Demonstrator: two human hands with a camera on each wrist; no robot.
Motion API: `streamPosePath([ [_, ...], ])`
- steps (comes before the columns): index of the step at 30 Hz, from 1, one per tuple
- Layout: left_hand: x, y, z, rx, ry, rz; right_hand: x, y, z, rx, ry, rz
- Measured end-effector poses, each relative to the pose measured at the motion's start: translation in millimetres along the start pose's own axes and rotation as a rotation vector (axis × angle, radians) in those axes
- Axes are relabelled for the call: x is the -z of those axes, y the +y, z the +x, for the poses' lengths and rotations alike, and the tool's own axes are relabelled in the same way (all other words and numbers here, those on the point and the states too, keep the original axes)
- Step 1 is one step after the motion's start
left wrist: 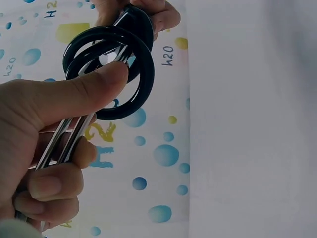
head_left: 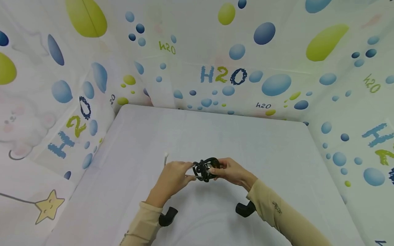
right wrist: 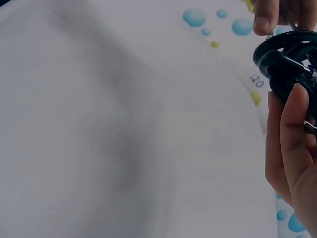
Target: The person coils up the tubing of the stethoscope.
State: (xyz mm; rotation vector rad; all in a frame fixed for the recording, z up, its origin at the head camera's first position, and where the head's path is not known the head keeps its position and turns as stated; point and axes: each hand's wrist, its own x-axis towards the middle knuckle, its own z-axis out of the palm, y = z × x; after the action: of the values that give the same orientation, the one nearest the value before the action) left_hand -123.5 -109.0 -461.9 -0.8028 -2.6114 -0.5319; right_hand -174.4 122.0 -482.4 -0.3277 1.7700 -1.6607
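We see both hands at work above a white bench [head_left: 197, 136]: the left hand [head_left: 173, 176] curls round slim metal rods [left wrist: 55, 140], while the right hand [head_left: 229, 171] pinches looped black tubing [head_left: 201, 169], raised between the two. Beyond (we note a white tip [head_left: 166, 154] past the left knuckles) hangs droplet-printed sheeting [head_left: 191, 58].

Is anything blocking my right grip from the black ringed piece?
Nothing visible: your right grip already holds the black ringed piece directly. Your left grip is on the metal rods at the other side, not between them.
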Motion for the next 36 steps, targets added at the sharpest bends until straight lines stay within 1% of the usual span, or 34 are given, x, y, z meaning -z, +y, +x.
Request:
streamPosePath([
  [2, 0.0, 1.1, 1.3, 0.004, 0.007, -0.001, 0.0, 0.2, -1.2, 0.042, 0.025, -0.080],
  [3, 0.3, 1.9, 1.9, 0.004, 0.011, 0.001, -1.0, 0.5, -1.9, 0.075, 0.040, -0.138],
  [7, 1.3, 5.8, 2.4, 0.016, 0.017, 0.020, -10.9, 3.1, -5.5, 0.233, 0.132, -0.352],
  [10, 1.4, 9.0, 1.5, 0.029, 0.017, 0.036, -20.4, 6.8, -7.0, 0.311, 0.214, -0.417],
  [11, 1.0, 9.8, 1.2, 0.033, 0.019, 0.040, -22.6, 7.7, -7.3, 0.328, 0.238, -0.426],
  [12, 0.6, 10.6, 1.0, 0.036, 0.022, 0.042, -26.3, 4.0, -9.7, 0.338, 0.254, -0.434],
  [13, 0.5, 11.4, 1.0, 0.039, 0.027, 0.044, -27.1, 4.4, -9.6, 0.335, 0.264, -0.429],
  [15, -0.8, 11.3, 0.6, 0.057, 0.025, 0.043, -27.1, 4.2, -9.6, 0.319, 0.267, -0.421],
  [17, -1.4, 9.6, -0.5, 0.093, 0.009, 0.019, -25.5, 2.2, -10.1, 0.300, 0.242, -0.418],
  [19, -2.2, 6.6, -1.7, 0.145, -0.025, -0.039, -21.4, 3.5, -7.9, 0.287, 0.216, -0.426],
  [21, -2.9, 4.1, -2.1, 0.211, -0.054, -0.122, -19.7, 0.5, -7.8, 0.294, 0.201, -0.455],
  [23, -2.7, 2.8, -0.8, 0.254, -0.059, -0.196, -18.8, -2.1, -6.2, 0.317, 0.192, -0.473],
  [25, -2.9, 3.5, 2.2, 0.272, -0.050, -0.236, -18.6, -4.0, -5.0, 0.344, 0.199, -0.472],
  [28, -5.5, 6.3, 7.0, 0.266, -0.029, -0.214, -20.8, -5.8, -4.1, 0.369, 0.203, -0.446],
  [30, -8.8, 8.8, 9.0, 0.261, -0.027, -0.191, -23.3, -6.8, -3.8, 0.381, 0.203, -0.433],
  [32, -12.9, 10.8, 10.1, 0.274, -0.015, -0.182, -26.4, -7.7, -3.5, 0.381, 0.200, -0.420],
  [36, -17.6, 13.2, 12.1, 0.310, 0.013, -0.200, -30.0, -9.9, -4.9, 0.388, 0.193, -0.400],
])
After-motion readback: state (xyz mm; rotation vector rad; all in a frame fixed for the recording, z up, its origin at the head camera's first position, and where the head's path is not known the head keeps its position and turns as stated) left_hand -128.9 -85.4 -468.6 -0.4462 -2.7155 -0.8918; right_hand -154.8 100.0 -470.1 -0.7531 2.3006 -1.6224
